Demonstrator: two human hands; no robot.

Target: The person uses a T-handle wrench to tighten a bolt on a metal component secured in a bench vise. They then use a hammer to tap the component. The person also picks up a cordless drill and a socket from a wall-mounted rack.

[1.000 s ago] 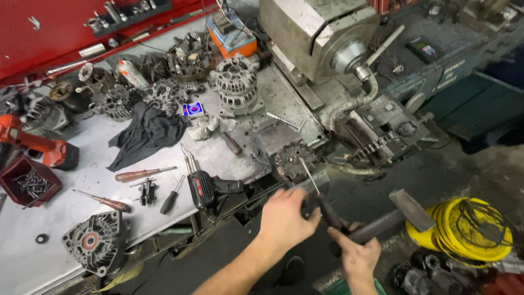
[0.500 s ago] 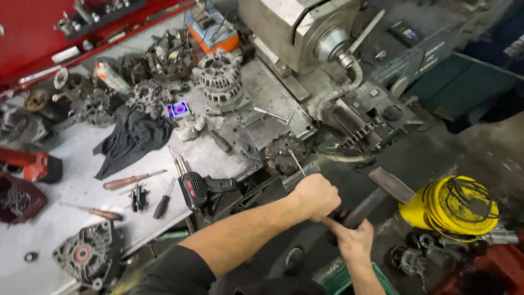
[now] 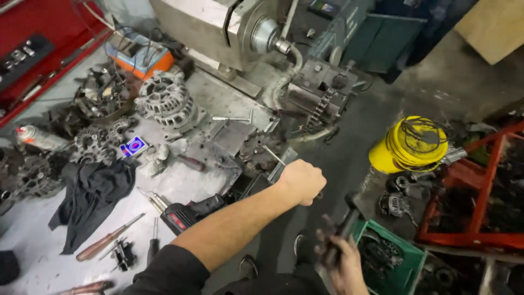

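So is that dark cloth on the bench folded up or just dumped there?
Dumped: the dark cloth lies crumpled and spread loosely on the bench, with uneven edges and wrinkles.

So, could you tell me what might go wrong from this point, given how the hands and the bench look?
1. The left hand is clenched on something at the bench edge, beside a thin metal rod; a slip could drive the knuckles into it.
2. The right hand, blurred, grips a dark handle over the green crate; if it slips, it may drop onto the parts inside.
3. Screwdrivers lie loose on the crowded bench and could roll off.
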